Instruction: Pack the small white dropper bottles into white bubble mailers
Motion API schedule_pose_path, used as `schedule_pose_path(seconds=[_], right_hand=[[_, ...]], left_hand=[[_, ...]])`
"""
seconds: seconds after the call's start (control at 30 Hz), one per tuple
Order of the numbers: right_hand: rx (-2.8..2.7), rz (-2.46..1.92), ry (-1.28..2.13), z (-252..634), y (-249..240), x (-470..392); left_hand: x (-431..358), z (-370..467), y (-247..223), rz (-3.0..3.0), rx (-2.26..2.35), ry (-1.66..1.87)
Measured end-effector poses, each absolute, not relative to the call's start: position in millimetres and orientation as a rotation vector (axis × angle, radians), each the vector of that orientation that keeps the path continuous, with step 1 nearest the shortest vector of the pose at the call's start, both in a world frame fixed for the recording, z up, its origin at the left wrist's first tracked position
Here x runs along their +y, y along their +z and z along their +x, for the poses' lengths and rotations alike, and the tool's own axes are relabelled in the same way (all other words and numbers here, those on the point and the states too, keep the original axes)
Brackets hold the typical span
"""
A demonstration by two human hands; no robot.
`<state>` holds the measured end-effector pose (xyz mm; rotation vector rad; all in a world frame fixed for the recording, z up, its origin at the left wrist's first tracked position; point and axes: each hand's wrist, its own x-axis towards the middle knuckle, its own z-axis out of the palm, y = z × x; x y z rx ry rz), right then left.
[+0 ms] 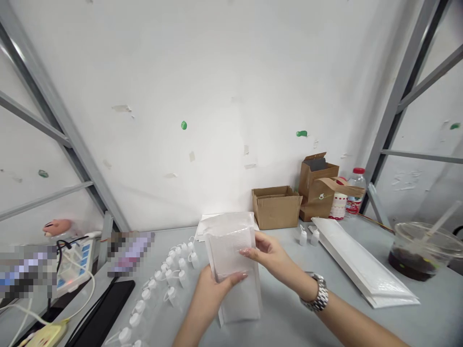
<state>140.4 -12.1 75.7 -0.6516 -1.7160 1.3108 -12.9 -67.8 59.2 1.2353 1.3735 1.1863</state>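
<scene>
Both of my hands hold a white padded envelope [229, 246] upright over the middle of the table. My left hand [216, 290] grips its lower left side, thumb across the front and fingers hidden behind. At the right edge, my right hand [272, 255] pinches the envelope, thumb on the front face. Whether anything is inside the envelope cannot be seen. To the left of it, small white capped bottles [158, 275] stand in a curved row, with several more beside the row. Two similar small bottles [303, 237] stand at the right.
A stack of white padded envelopes [365, 265] lies at right, near a cup of dark drink [414, 262]. Behind are an open cardboard box [277, 212], a brown paper bag [314, 193] and a plastic bottle [356, 185]. A power strip [77, 265] and cables occupy the left.
</scene>
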Motion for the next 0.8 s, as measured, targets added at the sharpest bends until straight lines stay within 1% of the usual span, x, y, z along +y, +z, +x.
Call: schedule_pose_path(seconds=[0.17,0.23,0.4,0.5,0.63,0.7,0.8], right_hand=[[-1.902,-0.632,1.138,155,112,-8],[-1.99,-0.594,1.087,160,122,-8],[-2.347,-0.485,1.094,174,138,-9],[-2.322,-0.55,1.061,178,141,-12],[-2.202,-0.675,1.049,180,147,-19],[-2.354,-0.686,0.924,185,151,-25],[-2.533,-0.74,0.448,200,154,-36]], left_hand=[[-74,-19,65,1.238,1.331,1.029],[-74,-18,65,1.25,1.359,1.024],[-76,-19,70,1.248,1.393,1.07],[-80,-18,72,1.263,1.396,1.023],[-87,-13,71,1.355,1.514,0.932],[-89,-9,70,1.463,1.608,0.927],[-93,-4,65,1.685,1.722,1.043]])
